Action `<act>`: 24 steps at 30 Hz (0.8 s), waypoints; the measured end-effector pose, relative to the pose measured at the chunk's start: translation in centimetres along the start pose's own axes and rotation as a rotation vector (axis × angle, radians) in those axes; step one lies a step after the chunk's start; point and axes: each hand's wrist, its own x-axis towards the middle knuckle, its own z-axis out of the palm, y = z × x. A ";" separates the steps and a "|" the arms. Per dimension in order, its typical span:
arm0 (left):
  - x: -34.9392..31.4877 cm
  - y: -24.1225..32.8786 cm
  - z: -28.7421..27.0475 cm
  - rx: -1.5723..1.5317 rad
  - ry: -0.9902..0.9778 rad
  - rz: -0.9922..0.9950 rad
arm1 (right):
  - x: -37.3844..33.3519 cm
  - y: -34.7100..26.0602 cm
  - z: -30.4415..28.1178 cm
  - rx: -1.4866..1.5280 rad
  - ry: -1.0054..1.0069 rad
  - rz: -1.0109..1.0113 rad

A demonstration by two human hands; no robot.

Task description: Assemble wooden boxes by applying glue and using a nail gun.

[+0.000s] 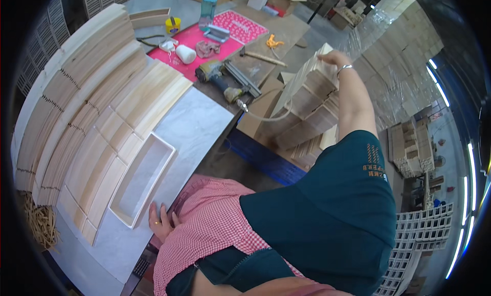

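My left hand [162, 223] rests at the near edge of the grey-white marbled tabletop [197, 112], its fingers apart and holding nothing. Right beside its fingertips lies a long, pale, rectangular box frame [168, 151]; whether it has a bottom I cannot tell. Stretched far out to the right, my right hand [335, 59] has its fingers bent over the top of a tall stack of thin wooden boards [312, 89]. The fingers seem closed on the top wooden board, though their tips are partly hidden.
Rows of wooden strips [102, 91] fill the table's left side. A nail gun [225, 81] with an air hose lies beyond, near a pink mat [186, 68], pliers [151, 39], a yellow tub [173, 25] and a blue bottle [207, 9]. Wrapped stacks [399, 45] stand behind.
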 end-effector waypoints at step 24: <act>6.3 6.8 -10.8 -1.487 0.204 -0.950 | -39.0 -21.0 2.7 0.584 0.013 -2.218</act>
